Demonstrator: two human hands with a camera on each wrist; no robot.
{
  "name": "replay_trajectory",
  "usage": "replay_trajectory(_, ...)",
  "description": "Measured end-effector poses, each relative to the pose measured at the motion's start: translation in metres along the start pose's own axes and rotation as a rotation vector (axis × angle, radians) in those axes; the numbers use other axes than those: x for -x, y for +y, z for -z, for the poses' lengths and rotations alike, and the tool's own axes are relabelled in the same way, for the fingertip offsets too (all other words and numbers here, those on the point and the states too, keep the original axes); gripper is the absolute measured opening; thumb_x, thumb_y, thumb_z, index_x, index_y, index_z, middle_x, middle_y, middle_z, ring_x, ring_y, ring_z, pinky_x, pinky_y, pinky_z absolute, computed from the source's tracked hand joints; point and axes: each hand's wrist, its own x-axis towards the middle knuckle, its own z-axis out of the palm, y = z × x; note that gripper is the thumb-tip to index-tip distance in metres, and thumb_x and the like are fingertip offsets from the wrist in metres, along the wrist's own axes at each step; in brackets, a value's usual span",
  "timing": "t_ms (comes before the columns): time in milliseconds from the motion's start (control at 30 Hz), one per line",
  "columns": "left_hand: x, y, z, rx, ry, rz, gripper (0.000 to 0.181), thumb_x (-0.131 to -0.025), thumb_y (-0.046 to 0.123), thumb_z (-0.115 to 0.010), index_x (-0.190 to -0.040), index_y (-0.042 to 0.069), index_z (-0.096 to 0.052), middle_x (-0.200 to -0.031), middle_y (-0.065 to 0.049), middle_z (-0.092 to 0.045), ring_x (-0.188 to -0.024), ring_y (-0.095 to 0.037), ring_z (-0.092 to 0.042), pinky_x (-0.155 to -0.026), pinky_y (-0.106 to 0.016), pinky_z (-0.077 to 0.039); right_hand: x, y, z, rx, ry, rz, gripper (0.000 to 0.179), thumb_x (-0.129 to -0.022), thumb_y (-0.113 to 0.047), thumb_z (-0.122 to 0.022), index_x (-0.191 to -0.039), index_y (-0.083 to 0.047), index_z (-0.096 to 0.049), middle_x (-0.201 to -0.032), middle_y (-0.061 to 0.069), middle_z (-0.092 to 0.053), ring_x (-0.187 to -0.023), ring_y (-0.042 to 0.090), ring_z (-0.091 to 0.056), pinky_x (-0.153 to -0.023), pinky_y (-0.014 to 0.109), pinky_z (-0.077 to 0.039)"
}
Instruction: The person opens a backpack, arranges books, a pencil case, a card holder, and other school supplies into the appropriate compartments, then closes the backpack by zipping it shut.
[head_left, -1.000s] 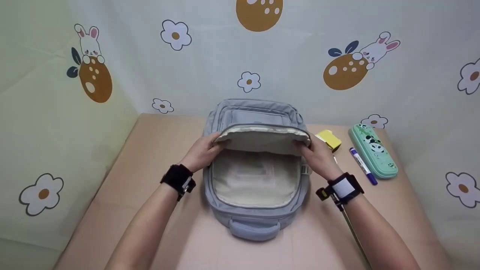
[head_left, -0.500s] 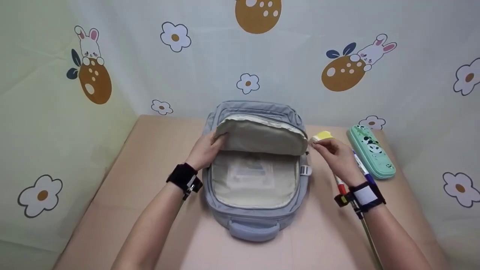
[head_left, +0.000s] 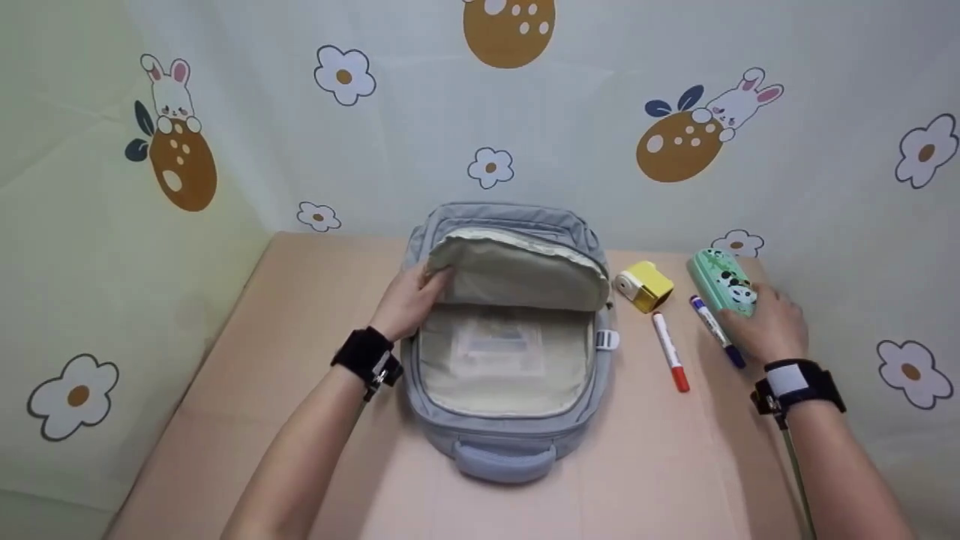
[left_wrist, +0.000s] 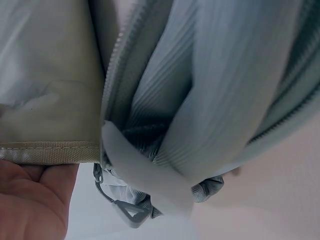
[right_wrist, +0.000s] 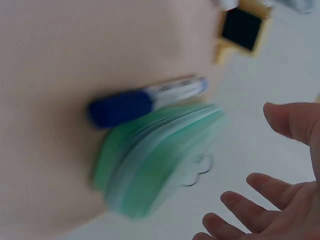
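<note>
A grey-blue backpack (head_left: 510, 424) lies on its back, its main compartment unzipped. My left hand (head_left: 409, 301) grips the left edge of its raised front flap (head_left: 529, 277); the left wrist view shows the fingers (left_wrist: 57, 177) hooked under the flap's taped edge. On the right, my right hand (head_left: 774, 324) is over the near end of a mint-green panda pencil case (head_left: 716, 274), hiding that part. Seen from the right wrist, its thumb and fingers are spread beside the pencil case (right_wrist: 150, 165), holding nothing. A blue-capped marker (head_left: 718, 332) lies along the case's left side.
Between backpack and pencil case stand a yellow pencil sharpener (head_left: 646, 286) and, nearer, a red-capped marker (head_left: 670, 352). The backpack's handle (head_left: 504, 461) faces the front. A patterned cloth backdrop (head_left: 420, 135) rises behind the table (head_left: 300, 322).
My right hand has let go of the flap's right corner and moved right, past the sharpener, to the pencil case. The flap's right side swung up slightly; my left hand keeps its hold.
</note>
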Motion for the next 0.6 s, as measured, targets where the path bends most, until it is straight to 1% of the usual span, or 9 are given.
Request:
replay_trajectory(33, 0.000, 0.000, 0.000, -0.001, 0.002, 0.003, 0.048, -0.105, 0.046, -0.054, -0.143, 0.017, -0.061, -0.132, -0.010, -0.066, -0.115, -0.028, -0.061, -0.103, -0.048, -0.045, -0.002, 0.004, -0.001, 0.018, -0.012, -0.013, 0.085, -0.095, -0.036, -0.067, -0.151, 0.015, -0.027, -0.135, 0.043, -0.039, -0.118, 0.057, -0.042, -0.098, 0.069, -0.037)
replay_trajectory(67, 0.000, 0.000, 0.000, -0.001, 0.002, 0.006, 0.048, -0.105, 0.046, -0.053, -0.142, 0.018, -0.061, -0.127, -0.011, -0.067, -0.111, -0.028, -0.062, -0.101, -0.048, -0.046, -0.004, 0.009, -0.003, 0.029, -0.029, -0.027, 0.087, -0.095, -0.036, -0.067, -0.151, 0.016, -0.025, -0.135, 0.044, -0.039, -0.119, 0.058, -0.041, -0.098, 0.069, -0.037)
replay_trajectory(167, 0.001, 0.000, 0.000, 0.007, -0.006, 0.017, 0.047, -0.105, 0.046, -0.053, -0.142, 0.018, -0.061, -0.107, -0.011, -0.069, -0.098, -0.029, -0.063, -0.093, -0.046, -0.049, -0.007, 0.019, -0.007, 0.038, -0.070, -0.070, 0.089, -0.093, -0.036, -0.068, -0.148, 0.019, -0.025, -0.133, 0.045, -0.039, -0.118, 0.059, -0.043, -0.097, 0.069, -0.040)
replay_trajectory(233, 0.001, 0.000, -0.001, 0.004, -0.008, 0.017, 0.046, -0.105, 0.045, -0.053, -0.141, 0.018, -0.062, -0.096, -0.009, -0.067, -0.092, -0.028, -0.062, -0.089, -0.044, -0.049, -0.009, 0.024, -0.008, 0.030, -0.095, -0.097, 0.088, -0.093, -0.035, -0.068, -0.147, 0.020, -0.026, -0.132, 0.045, -0.040, -0.116, 0.059, -0.045, -0.096, 0.069, -0.042)
replay_trajectory(267, 0.002, 0.000, -0.001, 0.005, -0.011, 0.018, 0.045, -0.105, 0.045, -0.053, -0.140, 0.018, -0.063, -0.089, -0.009, -0.063, -0.087, -0.028, -0.061, -0.085, -0.044, -0.049, -0.009, 0.026, -0.009, 0.021, -0.104, -0.109, 0.087, -0.092, -0.034, -0.069, -0.146, 0.020, -0.026, -0.132, 0.045, -0.040, -0.116, 0.058, -0.045, -0.096, 0.068, -0.043)
replay_trajectory(333, 0.002, 0.000, -0.001, 0.003, -0.013, 0.019, 0.045, -0.105, 0.045, -0.053, -0.139, 0.017, -0.064, -0.084, -0.006, -0.061, -0.084, -0.025, -0.060, -0.082, -0.042, -0.048, -0.011, 0.029, -0.009, 0.004, -0.118, -0.122, 0.085, -0.092, -0.033, -0.069, -0.145, 0.020, -0.028, -0.132, 0.044, -0.042, -0.115, 0.057, -0.047, -0.095, 0.067, -0.044)
replay_trajectory(433, 0.002, 0.000, -0.001, 0.006, -0.013, 0.024, 0.043, -0.106, 0.045, -0.052, -0.136, 0.017, -0.065, -0.077, -0.003, -0.058, -0.072, -0.023, -0.056, -0.073, -0.040, -0.047, -0.013, 0.031, -0.009, -0.035, -0.142, -0.137, 0.086, -0.091, -0.032, -0.069, -0.145, 0.021, -0.028, -0.134, 0.044, -0.041, -0.116, 0.056, -0.047, -0.097, 0.067, -0.044)
replay_trajectory(567, 0.002, 0.001, 0.000, 0.018, -0.015, 0.030, 0.039, -0.105, 0.045, -0.053, -0.128, 0.018, -0.068, -0.070, 0.000, -0.052, -0.061, -0.020, -0.050, -0.064, -0.039, -0.044, -0.016, 0.031, -0.008, -0.076, -0.175, -0.180, 0.094, -0.090, -0.034, -0.070, -0.149, 0.020, -0.020, -0.140, 0.045, -0.036, -0.124, 0.058, -0.043, -0.103, 0.066, -0.040)
replay_trajectory(600, 0.002, 0.000, 0.000, 0.017, -0.014, 0.028, 0.039, -0.105, 0.045, -0.053, -0.129, 0.017, -0.068, -0.071, 0.000, -0.052, -0.063, -0.020, -0.051, -0.066, -0.038, -0.045, -0.017, 0.031, -0.008, -0.085, -0.183, -0.195, 0.097, -0.090, -0.036, -0.070, -0.150, 0.019, -0.018, -0.142, 0.044, -0.035, -0.126, 0.058, -0.041, -0.105, 0.066, -0.039)
